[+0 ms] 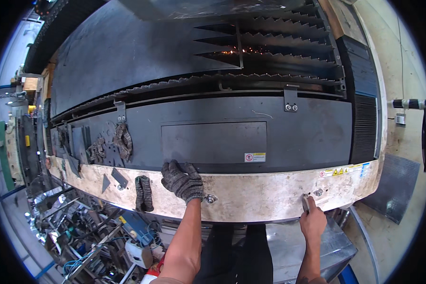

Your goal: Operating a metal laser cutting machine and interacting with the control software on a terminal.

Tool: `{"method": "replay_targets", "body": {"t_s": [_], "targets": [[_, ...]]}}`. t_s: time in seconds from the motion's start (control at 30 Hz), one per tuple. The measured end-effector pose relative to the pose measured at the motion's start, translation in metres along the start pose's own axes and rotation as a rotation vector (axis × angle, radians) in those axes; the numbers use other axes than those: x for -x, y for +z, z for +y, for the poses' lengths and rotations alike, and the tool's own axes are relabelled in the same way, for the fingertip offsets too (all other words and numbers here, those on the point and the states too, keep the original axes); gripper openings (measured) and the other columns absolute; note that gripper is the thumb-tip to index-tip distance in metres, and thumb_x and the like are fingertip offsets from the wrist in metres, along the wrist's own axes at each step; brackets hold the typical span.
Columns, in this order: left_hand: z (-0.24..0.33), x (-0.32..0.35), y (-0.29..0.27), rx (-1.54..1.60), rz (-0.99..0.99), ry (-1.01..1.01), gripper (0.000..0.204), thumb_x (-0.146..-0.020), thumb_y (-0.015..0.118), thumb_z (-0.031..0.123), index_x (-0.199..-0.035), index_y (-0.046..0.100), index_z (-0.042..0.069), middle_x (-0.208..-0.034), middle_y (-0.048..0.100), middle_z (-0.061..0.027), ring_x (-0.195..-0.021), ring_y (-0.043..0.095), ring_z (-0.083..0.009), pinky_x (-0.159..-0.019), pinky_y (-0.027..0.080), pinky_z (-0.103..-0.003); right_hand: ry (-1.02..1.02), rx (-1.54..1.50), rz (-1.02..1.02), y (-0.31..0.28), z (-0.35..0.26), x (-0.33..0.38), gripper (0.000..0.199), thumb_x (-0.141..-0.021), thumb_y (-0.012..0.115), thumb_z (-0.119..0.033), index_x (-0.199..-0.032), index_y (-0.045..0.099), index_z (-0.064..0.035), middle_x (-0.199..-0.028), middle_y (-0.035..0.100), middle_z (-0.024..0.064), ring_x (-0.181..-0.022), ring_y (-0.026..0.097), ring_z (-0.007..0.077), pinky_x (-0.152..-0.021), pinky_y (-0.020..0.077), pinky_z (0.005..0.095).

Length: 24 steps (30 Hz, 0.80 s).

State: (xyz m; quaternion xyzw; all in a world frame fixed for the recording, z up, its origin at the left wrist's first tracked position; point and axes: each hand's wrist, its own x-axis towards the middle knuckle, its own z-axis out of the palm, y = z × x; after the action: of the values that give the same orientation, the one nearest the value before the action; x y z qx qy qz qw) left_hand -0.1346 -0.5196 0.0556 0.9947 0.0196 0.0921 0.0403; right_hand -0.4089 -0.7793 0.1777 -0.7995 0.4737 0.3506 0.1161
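My left hand (182,181), in a grey knit work glove, lies open on the dirty white ledge (251,189) of a large cutting machine. Its fingers reach toward the dark front panel. Over the right part of the ledge, my bare right hand (313,221) is closed on a small grey metal piece (306,204), mostly covered by the fingers, so its kind is unclear. The index finger points at a round fitting (318,192). Beyond the panel, a dark metal sheet (128,57) with pointed cut-outs rests on serrated slats (293,45). Orange sparks (244,50) glow among them.
A rolled grey glove (144,193) and small metal plates (119,178) lie on the ledge. Crumpled gloves (123,142) rest against the panel at left. Metal scrap and tools (94,236) crowd the lower left. A metal box (312,246) stands below the ledge at right.
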Motion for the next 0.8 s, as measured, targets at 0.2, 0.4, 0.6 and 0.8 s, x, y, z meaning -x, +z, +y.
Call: {"method": "replay_targets", "body": {"t_s": [0.2,0.4,0.6,0.8], "targets": [[-0.006,0.006,0.007,0.017,0.016,0.033,0.045,-0.085,0.068,0.031,-0.117,0.064,-0.001,-0.119,0.065,-0.0194,-0.117,0.058,-0.0376,-0.103,0.041,-0.046,-0.06,-0.568,0.282,0.06,0.028,0.021,0.061,-0.083,0.06,-0.001,-0.143,0.049,-0.0055,-0.114,0.065,0.0261,-0.101,0.063,0.0452,-0.087,0.0503,0.0484],[0.001,0.008,0.012,0.049,-0.012,0.017,0.045,-0.089,0.067,0.034,-0.117,0.065,-0.001,-0.12,0.065,-0.0182,-0.119,0.057,-0.0356,-0.105,0.04,-0.045,-0.054,-1.03,0.3,0.09,0.018,0.019,0.055,-0.087,0.058,0.002,-0.141,0.049,0.0027,-0.135,0.059,0.0256,-0.124,0.057,0.0417,-0.104,0.0444,0.0406],[-0.022,0.016,0.033,0.028,0.015,0.083,0.047,-0.095,0.062,0.037,-0.122,0.062,-0.003,-0.125,0.064,-0.0198,-0.118,0.058,-0.0365,-0.104,0.042,-0.044,-0.11,-1.238,0.276,0.136,0.003,0.028,0.055,-0.087,0.06,0.004,-0.141,0.048,0.0061,-0.127,0.063,0.0223,-0.107,0.064,0.0269,-0.093,0.0505,0.035],[-0.039,0.01,0.041,0.156,-0.033,0.092,0.053,-0.099,0.059,0.039,-0.131,0.054,-0.003,-0.126,0.063,-0.018,-0.119,0.058,-0.0334,-0.104,0.042,-0.04,-0.302,-1.522,-0.038,0.185,-0.007,0.075,0.052,-0.079,0.074,-0.008,-0.127,0.061,0.0072,-0.116,0.069,0.0227,-0.103,0.07,0.0275,-0.091,0.054,0.0348]]}}
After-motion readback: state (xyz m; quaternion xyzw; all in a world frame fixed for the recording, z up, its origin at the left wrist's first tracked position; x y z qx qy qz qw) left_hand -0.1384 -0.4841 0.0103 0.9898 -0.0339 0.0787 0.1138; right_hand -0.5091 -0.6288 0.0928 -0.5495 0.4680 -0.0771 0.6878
